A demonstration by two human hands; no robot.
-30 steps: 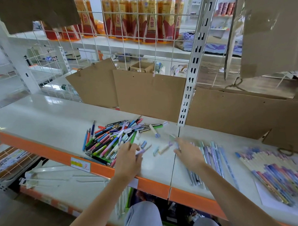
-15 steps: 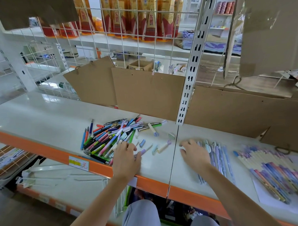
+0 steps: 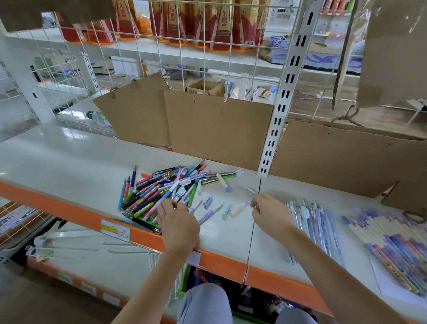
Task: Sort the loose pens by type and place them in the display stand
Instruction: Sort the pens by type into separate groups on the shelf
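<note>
Head view: both hands, left [image 3: 179, 222] and right [image 3: 271, 213], pinch pens beside cardboard panels [image 3: 216, 128].

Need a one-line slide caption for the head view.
Left hand reaches into the mixed pen pile while right hand works beside sorted pen rows on the shelf.

Loose pen heap [image 3: 163, 191] lies left of sorted rows [image 3: 314, 221].
</note>
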